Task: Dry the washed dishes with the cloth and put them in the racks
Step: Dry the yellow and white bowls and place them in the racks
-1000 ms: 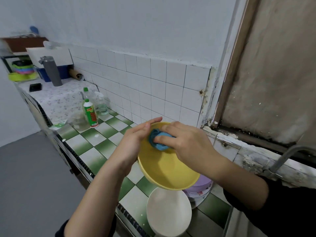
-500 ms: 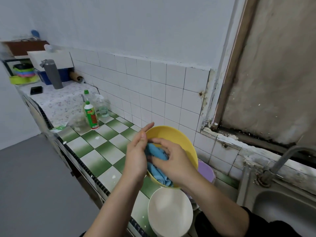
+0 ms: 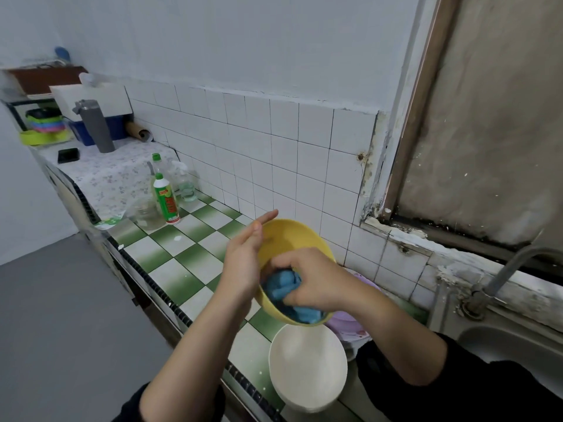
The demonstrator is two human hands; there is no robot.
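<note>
A yellow bowl [image 3: 292,239] is held tilted above the green-and-white tiled counter [image 3: 189,263]. My left hand [image 3: 243,263] supports its left side with straight fingers against the rim and outer wall. My right hand [image 3: 313,278] grips a bunched blue cloth [image 3: 283,284] and presses it into the bowl's lower inside. Below them a white bowl [image 3: 307,367] stands on the counter edge, with a lilac dish [image 3: 344,321] beside it, partly hidden by my right arm.
Detergent bottles [image 3: 166,196] and a glass jar [image 3: 146,213] stand further left on the counter. A grey flask [image 3: 96,126], a phone [image 3: 68,155] and stacked coloured bowls [image 3: 45,124] sit at the far end. A sink [image 3: 511,345] with a tap [image 3: 502,278] lies at right.
The cloth and my right hand have moved from the bowl's upper rim down to its lower inside. The view has shifted left, bringing the sink into sight.
</note>
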